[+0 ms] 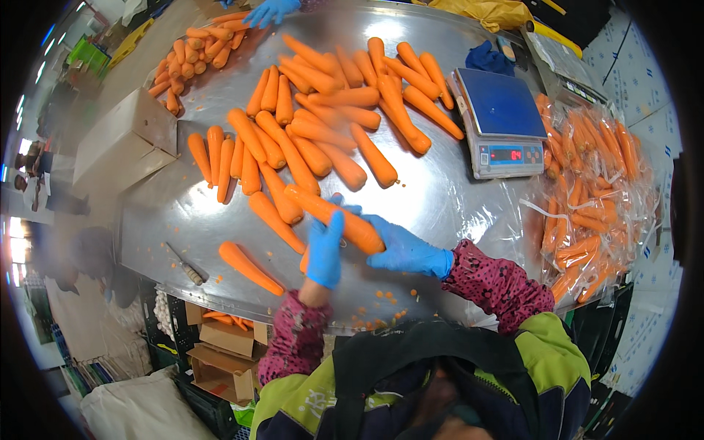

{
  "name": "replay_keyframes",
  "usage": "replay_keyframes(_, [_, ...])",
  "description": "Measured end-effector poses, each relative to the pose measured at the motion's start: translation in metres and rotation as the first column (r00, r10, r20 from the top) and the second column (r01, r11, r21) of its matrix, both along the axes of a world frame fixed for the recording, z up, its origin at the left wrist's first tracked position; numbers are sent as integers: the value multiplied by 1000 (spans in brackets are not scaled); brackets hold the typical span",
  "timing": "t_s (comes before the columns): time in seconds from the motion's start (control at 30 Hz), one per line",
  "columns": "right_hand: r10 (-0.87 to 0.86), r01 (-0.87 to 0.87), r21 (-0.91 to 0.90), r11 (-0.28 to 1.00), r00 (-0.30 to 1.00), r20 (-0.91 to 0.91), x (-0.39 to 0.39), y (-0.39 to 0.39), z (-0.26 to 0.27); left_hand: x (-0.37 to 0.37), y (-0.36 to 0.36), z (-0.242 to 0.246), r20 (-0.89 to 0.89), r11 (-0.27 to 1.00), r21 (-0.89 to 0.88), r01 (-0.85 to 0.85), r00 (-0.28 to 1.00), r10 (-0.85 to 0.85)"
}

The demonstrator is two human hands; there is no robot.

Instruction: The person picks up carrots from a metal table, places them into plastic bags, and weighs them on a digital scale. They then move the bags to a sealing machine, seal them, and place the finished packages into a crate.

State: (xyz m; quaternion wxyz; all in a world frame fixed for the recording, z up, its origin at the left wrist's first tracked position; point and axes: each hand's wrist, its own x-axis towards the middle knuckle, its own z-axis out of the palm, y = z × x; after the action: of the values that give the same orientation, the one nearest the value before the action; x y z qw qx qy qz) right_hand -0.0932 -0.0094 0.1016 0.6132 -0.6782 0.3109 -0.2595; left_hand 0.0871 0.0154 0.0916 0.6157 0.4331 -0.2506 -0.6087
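Note:
Both my hands wear blue gloves and share hold of one large carrot point(344, 220) above the near part of the steel table point(429, 209). My left hand point(325, 242) grips its underside and middle; another carrot shows partly behind that wrist. My right hand point(396, 245) closes around the thick end. Many loose carrots point(297, 157) lie spread over the table beyond my hands. One separate carrot point(250, 268) rests at the left of my left hand. A small tool with a thin blade and a wrapped handle point(191, 272) lies farther left.
A digital scale point(509, 121) stands right of the carrots, beside bagged carrots point(594, 203). A white box point(129, 140) sits at the left edge. Another person's gloved hand point(272, 12) touches a far carrot heap point(192, 55). Cut carrot bits point(385, 313) lie near the front edge.

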Motion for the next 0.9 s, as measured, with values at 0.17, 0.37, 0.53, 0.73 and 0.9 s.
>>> replay_keyframes(0.17, [247, -240, 65, 969, 908, -338, 1, -56, 10, 16, 48, -31, -274, 966, 253, -55, 954, 126])
replay_keyframes(0.37, [-350, -23, -462, 887, 621, -702, 34, -116, -36, 38, 63, -48, -329, 936, 330, -124, 914, 237])
replay_keyframes(0.53, [-228, 255, -17, 967, 833, -503, 50, -112, -70, 36, 56, -43, -432, 955, 292, -58, 882, 186])
replay_keyframes(0.73, [-364, 21, 879, 477, 915, 176, -32, -39, -44, 17, 51, -31, -451, 986, 163, 46, 892, 33])
replay_keyframes(0.9, [-309, -122, 835, 537, 892, 329, -77, 32, -19, -27, 45, 1, -593, 970, 71, 233, 792, -146])
